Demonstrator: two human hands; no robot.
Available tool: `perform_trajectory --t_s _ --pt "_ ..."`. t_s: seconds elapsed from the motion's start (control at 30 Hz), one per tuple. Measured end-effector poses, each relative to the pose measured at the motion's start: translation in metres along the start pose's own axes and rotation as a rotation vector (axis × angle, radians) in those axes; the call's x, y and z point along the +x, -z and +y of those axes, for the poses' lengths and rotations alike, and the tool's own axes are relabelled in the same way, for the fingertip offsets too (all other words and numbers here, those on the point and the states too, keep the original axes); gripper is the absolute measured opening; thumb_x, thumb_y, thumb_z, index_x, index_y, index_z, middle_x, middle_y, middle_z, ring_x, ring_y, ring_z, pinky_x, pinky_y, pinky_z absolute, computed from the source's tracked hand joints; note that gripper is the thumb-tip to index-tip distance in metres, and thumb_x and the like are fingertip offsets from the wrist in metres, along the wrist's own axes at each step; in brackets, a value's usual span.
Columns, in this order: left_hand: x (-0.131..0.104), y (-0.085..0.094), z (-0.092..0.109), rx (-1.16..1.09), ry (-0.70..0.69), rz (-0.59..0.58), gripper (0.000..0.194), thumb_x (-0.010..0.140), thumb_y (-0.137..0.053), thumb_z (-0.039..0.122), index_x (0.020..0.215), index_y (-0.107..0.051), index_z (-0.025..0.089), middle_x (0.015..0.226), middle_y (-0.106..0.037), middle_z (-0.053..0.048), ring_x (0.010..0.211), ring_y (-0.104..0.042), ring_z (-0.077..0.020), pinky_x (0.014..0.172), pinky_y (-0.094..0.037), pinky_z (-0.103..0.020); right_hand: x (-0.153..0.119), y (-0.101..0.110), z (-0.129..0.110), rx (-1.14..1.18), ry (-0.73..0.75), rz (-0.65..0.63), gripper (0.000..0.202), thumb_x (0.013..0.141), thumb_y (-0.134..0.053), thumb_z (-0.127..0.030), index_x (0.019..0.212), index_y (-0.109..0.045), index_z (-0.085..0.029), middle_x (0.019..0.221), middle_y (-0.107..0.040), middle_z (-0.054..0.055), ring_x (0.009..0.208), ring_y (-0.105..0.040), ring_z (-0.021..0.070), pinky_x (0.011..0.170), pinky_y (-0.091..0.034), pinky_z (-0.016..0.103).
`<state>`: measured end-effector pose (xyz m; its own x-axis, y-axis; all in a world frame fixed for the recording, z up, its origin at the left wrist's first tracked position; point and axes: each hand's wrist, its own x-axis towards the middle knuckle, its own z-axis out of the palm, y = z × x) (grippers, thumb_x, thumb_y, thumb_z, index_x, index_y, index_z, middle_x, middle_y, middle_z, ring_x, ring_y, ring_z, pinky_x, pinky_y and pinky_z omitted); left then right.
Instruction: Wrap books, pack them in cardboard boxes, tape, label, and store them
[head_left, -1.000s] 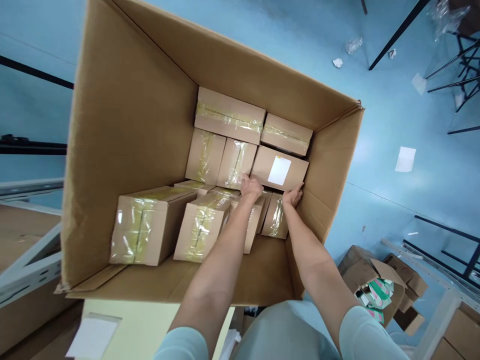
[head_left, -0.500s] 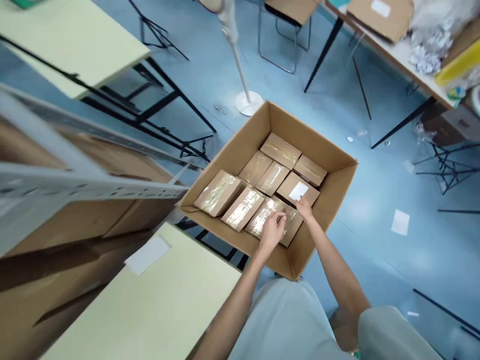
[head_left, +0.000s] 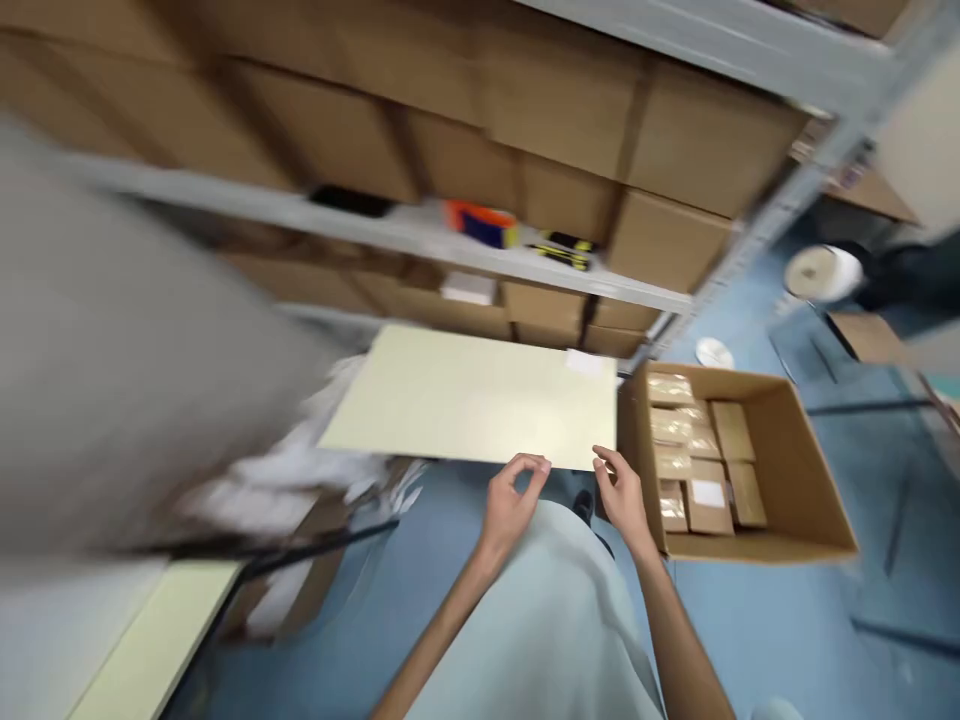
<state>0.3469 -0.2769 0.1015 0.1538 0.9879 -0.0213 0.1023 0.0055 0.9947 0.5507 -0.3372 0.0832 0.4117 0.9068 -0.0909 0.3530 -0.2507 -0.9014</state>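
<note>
My left hand (head_left: 511, 505) is held at the near edge of a pale yellow tabletop (head_left: 465, 400). Its thumb and forefinger meet at the tips in a ring; anything pinched there is too small to make out. Close by on the right, my right hand (head_left: 621, 495) is open, thumb and forefinger apart, near the tabletop's front right corner. A white paper (head_left: 583, 362) lies at the far right of the tabletop. To the right of my right hand stands a large open carton (head_left: 806, 480) holding several small taped cardboard boxes (head_left: 731, 430). One small box bears a white label (head_left: 708, 493).
Behind the tabletop rises a grey metal shelf (head_left: 637, 290) stacked with cardboard boxes (head_left: 562, 110). An orange and blue item (head_left: 484, 224) and black-and-yellow items (head_left: 566, 250) sit on it. Crumpled white material (head_left: 262, 485) lies at left. A white round base (head_left: 714, 353) stands behind the carton.
My view has swung left from the carton to the tabletop and shelf. Both hands have left the small boxes and are now at the tabletop's near edge. The right hand's fingers have parted.
</note>
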Motion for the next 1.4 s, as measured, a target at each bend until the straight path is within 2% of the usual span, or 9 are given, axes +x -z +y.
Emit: perform_trajectory --t_s 0.17,0.33,0.43,0.57,0.77,1.0,1.17,1.27,1.4 --pt "-0.074 0.143 0.006 -0.08 -0.059 0.367 0.017 0.096 -0.071 0.034 0.081 -0.071 0.024 0.096 -0.081 -0.007 0.098 -0.077 -0.0246 0.096 -0.06 -0.04 -0.047 -0.129 -0.091 0.005 0.204 -0.337 0.051 0.105 -0.06 -0.061 0.129 -0.081 -0.021 0.138 -0.08 0.015 0.129 -0.075 0.0319 0.115 -0.057 0.05" --pt "-0.148 0.263 0.006 -0.085 -0.073 0.727 0.012 0.091 -0.069 0.025 0.079 -0.069 0.024 0.096 -0.08 -0.007 0.1 -0.077 -0.0243 0.097 -0.058 -0.04 -0.112 -0.248 -0.149 -0.014 0.305 -0.739 0.051 0.106 -0.061 -0.062 0.129 -0.08 -0.021 0.139 -0.08 0.015 0.134 -0.073 0.0324 0.118 -0.055 0.052" --pt "-0.193 0.313 -0.002 -0.111 -0.056 0.947 0.012 0.09 -0.068 0.025 0.079 -0.069 0.024 0.097 -0.08 -0.007 0.1 -0.077 -0.0243 0.098 -0.058 -0.041 -0.146 -0.309 -0.174 -0.062 0.39 -0.981 0.049 0.107 -0.061 -0.062 0.128 -0.081 -0.022 0.138 -0.08 0.014 0.131 -0.074 0.0317 0.114 -0.058 0.05" --pt "-0.248 0.362 -0.017 -0.135 0.003 1.226 0.014 0.09 -0.065 0.023 0.077 -0.068 0.024 0.097 -0.081 -0.006 0.1 -0.077 -0.0241 0.096 -0.059 -0.04 -0.183 -0.388 -0.205 -0.113 0.499 -1.229 0.048 0.106 -0.061 -0.061 0.124 -0.082 -0.021 0.132 -0.083 0.014 0.124 -0.077 0.0312 0.108 -0.061 0.048" --pt "-0.303 0.439 -0.035 -0.12 0.09 1.497 0.016 0.091 -0.066 0.025 0.076 -0.069 0.024 0.096 -0.08 -0.005 0.098 -0.077 -0.0237 0.095 -0.059 -0.039 -0.238 -0.508 -0.25 -0.137 0.615 -1.452 0.047 0.107 -0.061 -0.059 0.124 -0.082 -0.021 0.13 -0.083 0.013 0.121 -0.078 0.0299 0.107 -0.061 0.046" --pt "-0.318 0.548 -0.055 -0.12 0.207 1.625 0.013 0.09 -0.066 0.029 0.078 -0.069 0.025 0.098 -0.08 -0.004 0.102 -0.076 -0.0238 0.102 -0.056 -0.04 -0.289 -0.648 -0.281 -0.168 0.7 -1.604 0.045 0.108 -0.057 -0.055 0.126 -0.081 -0.022 0.132 -0.083 0.012 0.121 -0.078 0.0281 0.11 -0.06 0.043" --pt "-0.32 0.606 -0.087 -0.046 0.33 1.636 0.016 0.09 -0.063 0.034 0.077 -0.067 0.027 0.096 -0.08 -0.004 0.102 -0.075 -0.0248 0.105 -0.057 -0.042 -0.313 -0.739 -0.286 -0.501 0.878 -1.529 0.04 0.112 -0.048 -0.04 0.126 -0.078 -0.017 0.124 -0.084 0.015 0.114 -0.079 0.0287 0.105 -0.059 0.04" --pt "-0.321 0.639 -0.115 0.088 0.434 1.557 0.015 0.092 -0.062 0.032 0.08 -0.068 0.027 0.097 -0.081 -0.005 0.102 -0.076 -0.0253 0.103 -0.058 -0.041 -0.327 -0.773 -0.286 -0.875 0.912 -1.39 0.035 0.114 -0.047 -0.033 0.128 -0.075 -0.016 0.117 -0.085 0.015 0.111 -0.08 0.0287 0.1 -0.057 0.036" --pt "-0.311 0.678 -0.155 0.273 0.672 1.295 0.014 0.092 -0.063 0.024 0.079 -0.067 0.027 0.099 -0.081 -0.008 0.103 -0.076 -0.0287 0.099 -0.059 -0.04 -0.34 -0.79 -0.282 -1.125 0.885 -1.265 0.035 0.117 -0.045 -0.037 0.132 -0.068 -0.014 0.117 -0.085 0.017 0.108 -0.081 0.0299 0.092 -0.057 0.034"
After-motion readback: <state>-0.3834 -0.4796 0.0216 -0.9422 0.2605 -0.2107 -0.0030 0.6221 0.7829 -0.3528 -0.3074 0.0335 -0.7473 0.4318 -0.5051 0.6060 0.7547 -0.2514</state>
